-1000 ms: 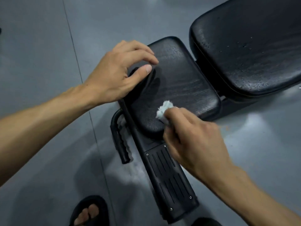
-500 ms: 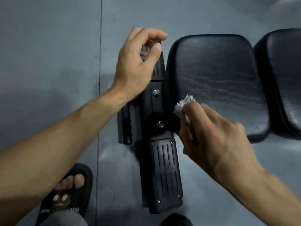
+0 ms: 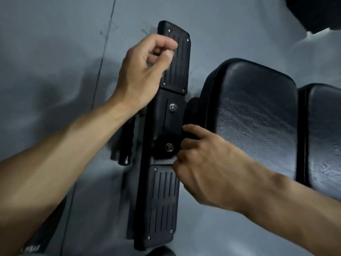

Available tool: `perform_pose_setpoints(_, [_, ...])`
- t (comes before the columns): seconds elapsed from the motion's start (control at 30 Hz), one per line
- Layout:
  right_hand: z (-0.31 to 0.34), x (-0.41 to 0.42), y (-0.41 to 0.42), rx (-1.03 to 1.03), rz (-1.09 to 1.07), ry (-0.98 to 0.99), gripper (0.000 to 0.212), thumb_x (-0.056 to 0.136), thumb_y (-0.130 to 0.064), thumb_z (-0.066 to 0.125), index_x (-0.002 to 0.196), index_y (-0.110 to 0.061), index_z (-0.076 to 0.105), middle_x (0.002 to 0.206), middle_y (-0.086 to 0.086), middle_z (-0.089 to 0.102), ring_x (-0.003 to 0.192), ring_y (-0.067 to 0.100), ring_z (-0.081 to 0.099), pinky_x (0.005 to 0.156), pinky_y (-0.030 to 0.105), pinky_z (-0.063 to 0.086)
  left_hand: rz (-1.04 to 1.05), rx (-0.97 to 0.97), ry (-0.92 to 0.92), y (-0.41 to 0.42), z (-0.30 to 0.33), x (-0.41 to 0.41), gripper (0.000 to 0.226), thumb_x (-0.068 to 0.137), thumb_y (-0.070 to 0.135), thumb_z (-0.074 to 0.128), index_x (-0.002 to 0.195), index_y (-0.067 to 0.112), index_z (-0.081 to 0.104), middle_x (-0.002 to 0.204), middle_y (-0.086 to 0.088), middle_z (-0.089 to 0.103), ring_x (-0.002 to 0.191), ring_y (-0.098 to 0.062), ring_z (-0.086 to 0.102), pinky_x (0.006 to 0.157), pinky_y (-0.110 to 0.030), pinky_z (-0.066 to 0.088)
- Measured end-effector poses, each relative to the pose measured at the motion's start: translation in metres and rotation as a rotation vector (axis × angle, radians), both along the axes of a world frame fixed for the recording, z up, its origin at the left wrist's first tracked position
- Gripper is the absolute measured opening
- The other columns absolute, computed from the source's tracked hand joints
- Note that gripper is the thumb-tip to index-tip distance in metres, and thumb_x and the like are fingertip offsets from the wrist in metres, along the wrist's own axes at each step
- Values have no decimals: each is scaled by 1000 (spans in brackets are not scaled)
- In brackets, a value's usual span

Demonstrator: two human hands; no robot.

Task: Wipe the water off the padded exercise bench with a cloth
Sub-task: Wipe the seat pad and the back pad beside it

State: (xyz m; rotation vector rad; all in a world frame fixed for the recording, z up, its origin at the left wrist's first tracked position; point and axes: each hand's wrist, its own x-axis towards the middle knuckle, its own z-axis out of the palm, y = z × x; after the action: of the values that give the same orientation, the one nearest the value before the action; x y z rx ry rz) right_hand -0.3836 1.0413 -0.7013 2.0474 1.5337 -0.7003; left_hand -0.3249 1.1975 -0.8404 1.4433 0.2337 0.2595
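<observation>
Left hand (image 3: 145,71) curled above base; right hand (image 3: 208,163) at seat pad (image 3: 254,111) edge.

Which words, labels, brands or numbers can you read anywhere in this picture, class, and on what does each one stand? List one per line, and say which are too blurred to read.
Pale lettering on the dark sandal at the bottom left corner: cut off by the frame and blurred, not readable.
Seat pad: no text seen.
Ribbed black foot plates: no text seen, only screws and grooves.
</observation>
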Motion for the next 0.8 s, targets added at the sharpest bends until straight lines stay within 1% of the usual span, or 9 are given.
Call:
perform_pose_setpoints(0.07, [8, 4, 12, -160, -28, 117, 23, 81, -18, 45, 63, -21, 58, 58, 3, 58, 58, 30, 57, 93, 49, 51, 2, -50, 16, -5, -5, -2, 16, 94, 29, 57, 105, 32, 69, 102, 3, 73, 89, -27, 69, 81, -50, 57])
perform_pose_setpoints(0.17, [24, 27, 32, -255, -245, 270, 33, 92, -28, 37, 103, -25, 69, 90, -2, 72, 84, 24, 68, 87, 38, 54, -25, -96, 46, -15, -10, -3, 16, 92, 32, 57, 102, 34, 69, 99, -4, 73, 86, -31, 68, 78, -49, 56])
perform_pose_setpoints(0.27, [54, 74, 40, 94, -580, 435, 24, 100, -22, 52, 108, -25, 74, 88, -4, 76, 69, 9, 71, 60, 27, 56, -70, -162, 81, -21, -10, -4, 16, 90, 36, 56, 97, 39, 70, 93, 4, 74, 83, -22, 68, 74, -40, 56])
perform_pose_setpoints(0.33, [70, 115, 35, 285, -735, 383, 14, 103, -25, 63, 106, -25, 76, 84, 3, 78, 63, 16, 74, 53, 38, 60, -103, -199, 76, -23, -11, -5, 16, 95, 28, 57, 100, 37, 69, 93, 15, 73, 84, -7, 68, 76, -27, 52])
perform_pose_setpoints(0.4, [75, 155, 25, 351, -833, 247, 19, 96, -47, 67, 103, -32, 77, 85, 5, 77, 67, 27, 74, 61, 53, 62, -150, -215, 80, -22, -12, -7, 19, 99, 22, 55, 107, 29, 70, 98, 15, 74, 89, -4, 69, 77, -22, 52])
perform_pose_setpoints(0.53, [80, 207, -8, 392, -951, 45, 35, 83, -69, 68, 99, -39, 76, 94, 7, 74, 82, 42, 69, 75, 65, 59, -247, -185, 100, -21, -8, -3, 24, 100, 26, 53, 115, 24, 72, 103, 10, 76, 97, -9, 71, 85, -38, 59])
perform_pose_setpoints(0.6, [80, 218, -24, 368, -998, -19, 21, 91, -53, 68, 100, -36, 77, 91, 1, 76, 82, 35, 73, 78, 59, 61, -272, -176, 86, -19, -1, 4, 26, 99, 29, 53, 116, 25, 72, 104, 12, 76, 98, -7, 71, 88, -40, 59])
perform_pose_setpoints(0.73, [78, 219, -57, 327, -1108, -77, 15, 92, -37, 68, 101, -29, 76, 87, -13, 77, 77, 11, 74, 71, 17, 60, -327, -174, 27, -18, 10, 27, 26, 98, 33, 58, 118, 23, 71, 108, 5, 75, 99, -8, 70, 91, -38, 58])
perform_pose_setpoints(0.8, [79, 217, -74, 353, -1143, -120, 20, 94, -34, 66, 106, -21, 76, 87, -6, 77, 77, 13, 73, 74, 25, 63, -368, -164, -8, -21, 15, 42, 30, 97, 35, 60, 121, 20, 68, 112, 3, 72, 98, -6, 68, 91, -36, 58])
